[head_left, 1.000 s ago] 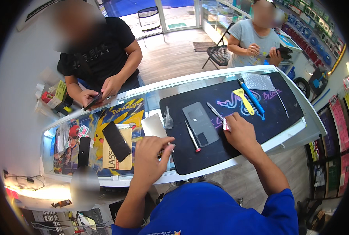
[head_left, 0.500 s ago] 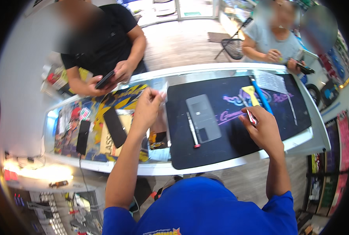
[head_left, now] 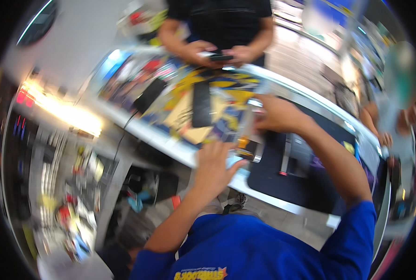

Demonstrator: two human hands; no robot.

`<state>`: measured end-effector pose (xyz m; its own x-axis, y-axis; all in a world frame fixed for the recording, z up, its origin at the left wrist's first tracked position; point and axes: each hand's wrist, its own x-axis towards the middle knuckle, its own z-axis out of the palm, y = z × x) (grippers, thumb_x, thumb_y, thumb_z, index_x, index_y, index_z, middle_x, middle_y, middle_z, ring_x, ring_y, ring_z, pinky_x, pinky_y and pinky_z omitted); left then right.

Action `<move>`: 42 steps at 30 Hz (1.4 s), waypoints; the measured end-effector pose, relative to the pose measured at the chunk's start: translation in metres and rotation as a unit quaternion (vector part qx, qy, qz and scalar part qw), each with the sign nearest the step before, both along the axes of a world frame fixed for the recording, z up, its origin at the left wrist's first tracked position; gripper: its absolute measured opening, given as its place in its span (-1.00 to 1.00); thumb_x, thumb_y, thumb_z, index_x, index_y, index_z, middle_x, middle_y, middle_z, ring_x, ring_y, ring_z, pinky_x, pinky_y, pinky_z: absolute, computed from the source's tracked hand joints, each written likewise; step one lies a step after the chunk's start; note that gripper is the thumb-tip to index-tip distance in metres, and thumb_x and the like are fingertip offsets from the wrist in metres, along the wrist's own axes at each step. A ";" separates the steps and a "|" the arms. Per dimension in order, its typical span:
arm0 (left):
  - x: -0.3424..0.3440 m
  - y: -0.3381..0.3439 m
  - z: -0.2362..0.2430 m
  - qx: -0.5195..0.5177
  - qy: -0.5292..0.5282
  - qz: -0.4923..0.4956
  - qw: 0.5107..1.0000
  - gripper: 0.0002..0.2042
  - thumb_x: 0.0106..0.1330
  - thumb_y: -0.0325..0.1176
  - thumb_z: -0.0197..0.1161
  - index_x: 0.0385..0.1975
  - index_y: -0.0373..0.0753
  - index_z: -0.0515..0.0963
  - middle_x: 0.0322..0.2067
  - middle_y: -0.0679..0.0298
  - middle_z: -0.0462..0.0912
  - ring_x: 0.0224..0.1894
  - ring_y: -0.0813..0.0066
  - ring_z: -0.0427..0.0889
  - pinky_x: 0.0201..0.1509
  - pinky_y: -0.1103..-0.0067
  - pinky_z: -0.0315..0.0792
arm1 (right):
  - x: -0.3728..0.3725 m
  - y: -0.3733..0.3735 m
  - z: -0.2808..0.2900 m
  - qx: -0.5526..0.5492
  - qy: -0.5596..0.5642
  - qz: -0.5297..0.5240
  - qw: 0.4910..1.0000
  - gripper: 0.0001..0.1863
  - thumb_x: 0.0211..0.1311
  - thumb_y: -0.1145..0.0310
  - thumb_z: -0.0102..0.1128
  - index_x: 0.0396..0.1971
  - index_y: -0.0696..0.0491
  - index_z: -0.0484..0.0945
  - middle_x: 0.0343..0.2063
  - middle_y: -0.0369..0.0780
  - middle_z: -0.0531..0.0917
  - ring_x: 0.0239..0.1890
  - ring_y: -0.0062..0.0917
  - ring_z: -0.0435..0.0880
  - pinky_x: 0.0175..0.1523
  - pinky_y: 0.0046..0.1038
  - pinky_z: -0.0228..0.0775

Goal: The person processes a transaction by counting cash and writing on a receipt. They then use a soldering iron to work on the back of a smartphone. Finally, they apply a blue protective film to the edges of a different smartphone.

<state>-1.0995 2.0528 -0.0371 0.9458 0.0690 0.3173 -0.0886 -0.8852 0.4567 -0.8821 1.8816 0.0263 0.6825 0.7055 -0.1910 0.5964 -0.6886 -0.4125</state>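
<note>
In the head view, the left hand (head_left: 212, 170) is at frame centre by the counter's (head_left: 170, 150) near edge, thumb and fingers apart. Above right, the right hand (head_left: 280, 114) curls beside a blurred pale object (head_left: 255, 103); its grip is unclear. A black phone (head_left: 201, 105) lies upper centre, a grey panel (head_left: 303, 149) and red-ended screwdriver (head_left: 286, 154) right of centre.

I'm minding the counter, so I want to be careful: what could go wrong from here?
The slim red-ended tool lies on the black mat near the right hand; a brush might roll it. The cable by the dark device crosses the counter's front edge, so a snag could perhaps drag that device.
</note>
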 end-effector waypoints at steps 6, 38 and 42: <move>-0.005 -0.002 -0.024 -0.132 -0.119 -0.026 0.984 -0.55 0.29 -0.06 0.51 0.04 -0.16 0.55 -0.05 0.13 0.51 0.07 0.04 0.53 0.15 0.18 0.36 | 0.048 -0.045 -0.001 0.073 0.221 -0.091 0.968 -0.54 0.27 0.17 0.48 0.04 0.16 0.66 -0.45 -0.35 0.65 -0.49 -0.64 0.58 -0.40 -0.53 0.42; -0.580 0.110 -0.542 -0.602 -0.017 0.722 0.340 -0.70 0.63 -0.31 0.14 0.28 0.00 0.58 -0.26 0.34 0.80 -0.41 0.43 0.75 -0.25 0.41 0.59 | -0.733 0.590 -0.869 -0.120 0.579 -0.058 0.804 -0.88 0.61 0.31 0.19 -0.18 -0.01 0.62 -0.38 -0.31 0.69 -0.44 -0.55 0.68 -0.42 -0.48 0.55; -0.601 0.128 -0.541 -0.568 -0.016 0.753 0.332 -0.74 0.57 -0.35 0.21 0.17 0.07 0.66 -0.21 0.23 0.77 -0.24 0.12 0.79 -0.14 0.22 0.62 | -0.837 0.759 -0.942 0.042 0.646 -0.062 0.760 -0.82 0.66 0.30 0.10 -0.19 0.04 0.59 -0.41 -0.24 0.64 -0.43 -0.47 0.65 -0.38 -0.47 0.53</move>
